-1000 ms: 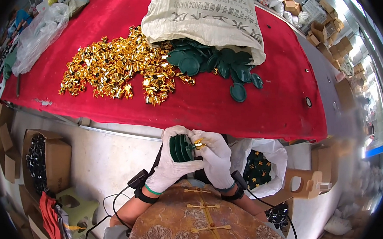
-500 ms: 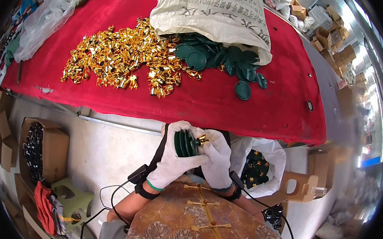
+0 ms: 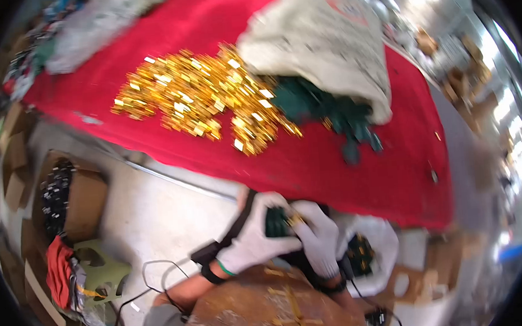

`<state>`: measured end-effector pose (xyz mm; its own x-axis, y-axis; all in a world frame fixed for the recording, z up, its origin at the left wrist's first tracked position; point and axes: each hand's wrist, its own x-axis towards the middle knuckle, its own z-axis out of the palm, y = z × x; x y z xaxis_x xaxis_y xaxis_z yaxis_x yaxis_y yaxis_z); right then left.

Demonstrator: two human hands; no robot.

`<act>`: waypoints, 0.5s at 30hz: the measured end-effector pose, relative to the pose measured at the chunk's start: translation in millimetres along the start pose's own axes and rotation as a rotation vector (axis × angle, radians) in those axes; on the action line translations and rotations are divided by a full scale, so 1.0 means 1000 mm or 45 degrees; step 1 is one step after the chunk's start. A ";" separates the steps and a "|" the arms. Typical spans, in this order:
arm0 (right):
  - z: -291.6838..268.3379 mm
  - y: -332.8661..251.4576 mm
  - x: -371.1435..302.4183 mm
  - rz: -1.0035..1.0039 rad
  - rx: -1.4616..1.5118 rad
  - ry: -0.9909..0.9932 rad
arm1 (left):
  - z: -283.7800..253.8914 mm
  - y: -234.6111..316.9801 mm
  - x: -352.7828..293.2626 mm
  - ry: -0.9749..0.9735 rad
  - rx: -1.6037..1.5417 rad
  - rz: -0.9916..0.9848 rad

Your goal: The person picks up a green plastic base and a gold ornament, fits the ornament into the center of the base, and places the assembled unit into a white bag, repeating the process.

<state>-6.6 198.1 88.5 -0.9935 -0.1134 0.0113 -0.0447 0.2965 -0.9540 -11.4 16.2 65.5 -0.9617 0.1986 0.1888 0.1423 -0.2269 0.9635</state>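
Both hands wear white knitted gloves and meet in front of my body, below the table's near edge. My left hand (image 3: pixel 251 242) is wrapped round a short stack of dark green discs (image 3: pixel 275 222). At the stack's right side, the fingers of my right hand (image 3: pixel 319 239) pinch a small shiny gold piece (image 3: pixel 294 220). It appears to touch the end disc, but motion blur hides the exact contact. On the table are a wide heap of similar gold pieces (image 3: pixel 190 95) and loose green discs (image 3: pixel 311 102) spilling from a white woven sack (image 3: pixel 315 32).
A red cloth (image 3: pixel 359 186) covers the table. Right of my hands stands a white bag (image 3: pixel 385 251) with green-and-gold pieces inside. A cardboard box (image 3: pixel 87 202) of black items and a green stool (image 3: pixel 101 265) are at left. Cables (image 3: pixel 159 264) run from my wrists.
The whole view has shifted and blurred, so table and hands appear lower and further right. My hands keep the discs and gold piece together; the right fingers now cover more of the gold piece.
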 end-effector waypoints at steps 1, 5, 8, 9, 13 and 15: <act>-0.001 -0.006 -0.001 0.065 0.078 0.055 | 0.003 0.008 0.002 0.028 0.040 -0.003; -0.005 0.042 -0.018 -0.080 0.284 0.241 | 0.016 0.001 -0.003 -0.083 -0.046 -0.110; -0.013 0.004 -0.026 -0.043 0.044 -0.063 | 0.016 -0.017 -0.016 -0.070 -0.079 -0.047; -0.014 0.000 -0.021 -0.119 0.002 -0.127 | 0.014 -0.022 -0.021 -0.049 -0.066 -0.057; -0.020 -0.012 -0.012 -0.408 -0.298 -0.221 | 0.009 -0.017 -0.027 -0.058 -0.169 -0.202; -0.021 -0.021 -0.012 -0.548 -0.529 -0.231 | 0.009 -0.014 -0.029 -0.070 -0.267 -0.264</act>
<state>4.4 213.2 115.0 -0.8454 -0.4532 0.2827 -0.5102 0.5285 -0.6785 16.8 21.8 47.7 -0.9504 0.3109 0.0076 -0.1127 -0.3671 0.9233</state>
